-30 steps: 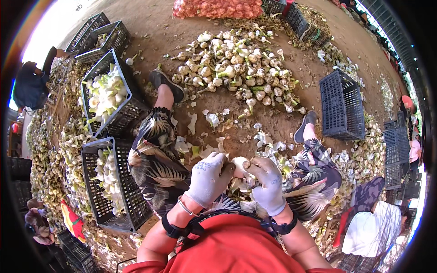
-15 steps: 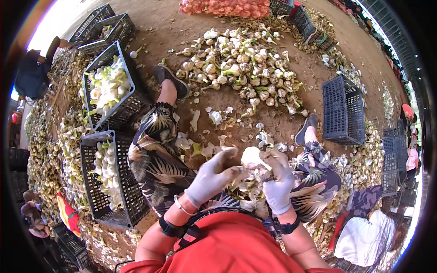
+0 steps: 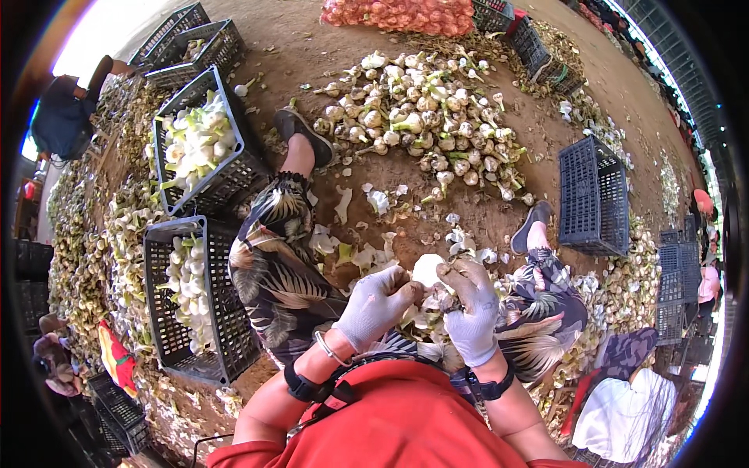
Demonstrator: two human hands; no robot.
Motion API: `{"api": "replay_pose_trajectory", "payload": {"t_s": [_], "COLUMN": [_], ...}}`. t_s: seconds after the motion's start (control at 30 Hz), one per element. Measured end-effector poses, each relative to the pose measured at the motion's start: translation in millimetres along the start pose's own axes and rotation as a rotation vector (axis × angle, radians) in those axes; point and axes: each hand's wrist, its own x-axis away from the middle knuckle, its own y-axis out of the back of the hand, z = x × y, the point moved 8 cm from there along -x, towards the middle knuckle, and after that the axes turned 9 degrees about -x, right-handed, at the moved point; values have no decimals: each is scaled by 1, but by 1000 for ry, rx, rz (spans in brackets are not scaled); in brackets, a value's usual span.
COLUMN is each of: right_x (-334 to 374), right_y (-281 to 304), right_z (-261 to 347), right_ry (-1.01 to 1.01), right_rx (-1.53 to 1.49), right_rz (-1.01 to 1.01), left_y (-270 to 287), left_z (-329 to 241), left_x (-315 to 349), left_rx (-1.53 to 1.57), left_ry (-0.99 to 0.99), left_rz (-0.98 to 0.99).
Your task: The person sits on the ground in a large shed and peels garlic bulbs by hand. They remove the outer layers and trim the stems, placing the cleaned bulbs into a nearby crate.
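Observation:
My left hand (image 3: 373, 306) and my right hand (image 3: 471, 306), both in grey gloves, hold one pale round bulb (image 3: 427, 271) between them above my lap. The fingers of both hands close on it from either side. Peeled white and green husks (image 3: 367, 254) lie on my patterned trousers and on the dirt between my feet. A big heap of unpeeled bulbs (image 3: 421, 109) with green stalks lies on the ground ahead of me.
Two black crates with white bulbs stand at my left, one near (image 3: 160, 312) and one farther (image 3: 226, 179). An empty black crate (image 3: 594, 196) stands at the right. Red mesh sacks (image 3: 406, 14) lie at the back. Another person (image 3: 624, 409) sits at the lower right, one stands at the far left (image 3: 66, 113).
My hands have stayed together on the bulb, shifting slightly to the right while the view tilted a little.

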Motion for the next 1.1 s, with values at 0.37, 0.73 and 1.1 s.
{"api": "replay_pose_trajectory", "payload": {"t_s": [0.37,0.73,1.1], "right_x": [21,24,32], "right_y": [-1,-4,-23], "right_z": [-47,-69,-66], "right_ry": [-510,-781,-924], "right_rx": [-433,-810,-1555], "right_rz": [-78,-133,-84], "left_y": [22,6,-12], "left_z": [-7,-35,-36], "left_x": [-8,-4,22], "left_rx": [-401,-260,604], "left_ry": [-275,-325,-98], "left_rz": [-331,91,418]}}
